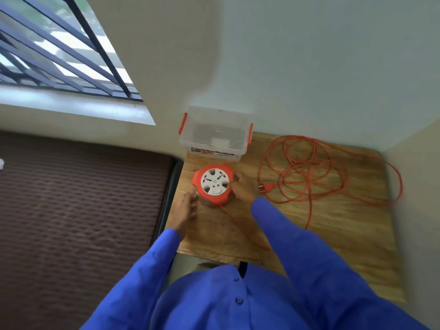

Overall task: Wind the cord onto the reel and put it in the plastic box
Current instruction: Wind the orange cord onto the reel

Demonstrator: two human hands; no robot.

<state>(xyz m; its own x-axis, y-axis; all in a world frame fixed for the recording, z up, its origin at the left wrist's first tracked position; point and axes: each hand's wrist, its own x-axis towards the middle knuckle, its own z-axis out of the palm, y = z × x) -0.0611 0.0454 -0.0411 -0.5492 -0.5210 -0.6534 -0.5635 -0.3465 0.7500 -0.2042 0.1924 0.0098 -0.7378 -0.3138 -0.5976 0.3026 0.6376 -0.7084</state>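
Observation:
An orange reel with a white socket face lies flat on the wooden table. My left hand touches its near-left rim. My right hand grips its right side. The orange cord lies loose in wide tangled loops on the table to the right, its plug just beyond my right hand. One strand runs from the reel's near edge toward me. A clear plastic box with orange latches stands behind the reel against the wall, its lid on.
The table sits in a corner, with walls behind and to the right. A dark brown ribbed mattress lies left of the table. A barred window is at the upper left.

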